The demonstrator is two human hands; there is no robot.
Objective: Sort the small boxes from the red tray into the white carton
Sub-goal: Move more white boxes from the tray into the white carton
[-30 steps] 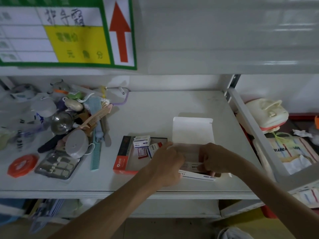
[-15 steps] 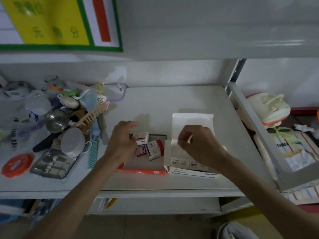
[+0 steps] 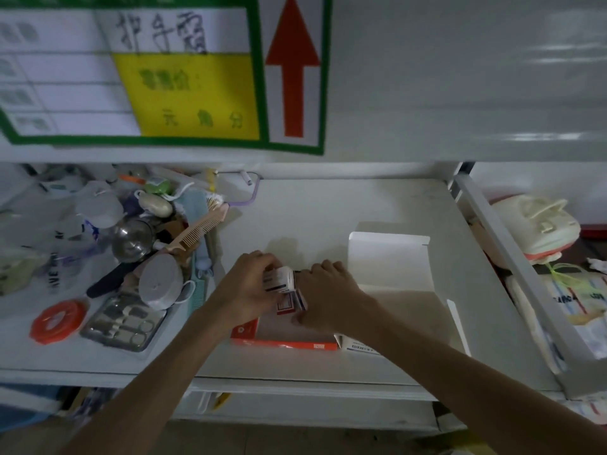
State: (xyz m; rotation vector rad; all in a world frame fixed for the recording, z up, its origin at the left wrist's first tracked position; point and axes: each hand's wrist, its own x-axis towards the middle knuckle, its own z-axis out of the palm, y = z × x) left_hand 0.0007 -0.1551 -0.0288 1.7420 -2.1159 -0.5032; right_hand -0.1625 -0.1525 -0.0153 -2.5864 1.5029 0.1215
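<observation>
both of your hands have closed in over the red tray since half a second ago — back then the right one hovered above the carton and the left was only reaching. now your left hand (image 3: pixel 248 287) is curled around a small white box (image 3: pixel 279 280) with blue print, fingers wrapped over its far side, holding it at the tray's back edge. your right hand (image 3: pixel 328 290) sits knuckles-up just beside it, fingers bent down toward the remaining boxes (image 3: pixel 290 303); whether it actually grips one i cannot tell, since the hand hides the fingertips.

the red tray (image 3: pixel 282 344) lies directly under both hands, a shallow cardboard tray with an orange-red front wall. the white carton (image 3: pixel 391 257) lies to your right of it, touching or nearly so, its lid flap folded back and its long axis running away from you. so the move turns on a short carry rightward, and your right hand is the nearer one to the opening — the left would have to cross over.

the boxes are light printed card with crisp edges, probably easy to crush if pinched hard. the shelf (image 3: pixel 328 208) is smooth painted white metal, and clutter, including a comb (image 3: pixel 197 229), sits well to the left.
</observation>
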